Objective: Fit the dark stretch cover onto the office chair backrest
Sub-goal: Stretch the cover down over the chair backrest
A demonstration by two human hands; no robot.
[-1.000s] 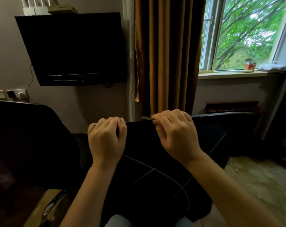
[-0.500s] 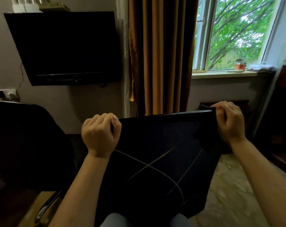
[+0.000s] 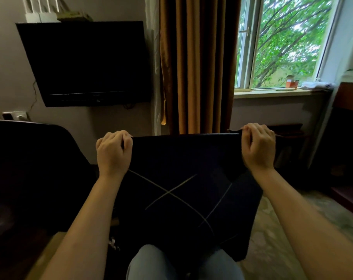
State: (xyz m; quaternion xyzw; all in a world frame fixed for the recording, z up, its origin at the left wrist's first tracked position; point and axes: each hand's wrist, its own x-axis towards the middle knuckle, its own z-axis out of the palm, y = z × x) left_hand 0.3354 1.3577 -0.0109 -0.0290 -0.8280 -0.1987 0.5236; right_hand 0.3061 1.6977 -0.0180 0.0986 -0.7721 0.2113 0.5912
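Moved: since a second ago my hands have drawn apart. The right one has gone from the middle of the top hem out to its far corner, and the cloth is now pulled flat.
Left grip: my left hand (image 3: 113,152) is curled tight, pinching the top left corner of the cover (image 3: 183,162).
Right grip: my right hand (image 3: 258,148) pinches the top right corner, knuckles toward me.
Cover: held up before me, its top hem taut and level between both fists. Pale lines cross on its face, and the lower part drapes over my knees (image 3: 151,263).
Chair: a dark chair (image 3: 30,158) stands just beside my left forearm, apart from the cover. It may be the office chair, but it is too dim to be sure.
In the way: the stretched cloth hides the foot of the curtain (image 3: 195,63).
Around: a television (image 3: 86,63) hangs on the wall. To the right is a window (image 3: 282,41), with an orange pot (image 3: 292,82) and a white cloth (image 3: 314,85) on its sill (image 3: 272,93).
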